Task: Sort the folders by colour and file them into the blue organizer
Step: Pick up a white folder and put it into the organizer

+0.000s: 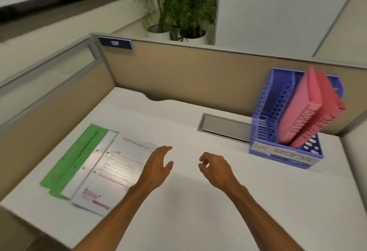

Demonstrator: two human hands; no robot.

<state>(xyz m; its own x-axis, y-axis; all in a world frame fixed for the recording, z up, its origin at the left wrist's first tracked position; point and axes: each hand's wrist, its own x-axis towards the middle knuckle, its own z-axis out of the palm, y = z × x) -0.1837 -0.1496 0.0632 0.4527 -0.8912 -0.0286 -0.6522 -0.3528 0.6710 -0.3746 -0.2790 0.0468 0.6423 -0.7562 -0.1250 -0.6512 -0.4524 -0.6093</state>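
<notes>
Empty, fingers spread, left hand [158, 163] at edge of white folder [111, 163]; right hand [214, 168] loosely curled, empty; pink folders [303, 111] already in blue organizer [264, 103]; best to lift white off green folders [73, 157], file separately.

We cannot read the labels [284, 152] on the front of the blue organizer [264, 99]; motion smears them, and the black writing on the spines of the two pink folders [297, 109] blurs the same way. Their lower ends are hidden inside the organizer. The green folders [65, 167] lie partly under a clear folder [111, 163], so we see only their left strips. The clear folder's red print is illegible. The left forearm [123, 207] covers its near right edge, and both it and the right forearm [258, 211] run off the bottom edge. The white mark on the blue plate [115, 43] atop the partition [188, 71] is too small to read
</notes>
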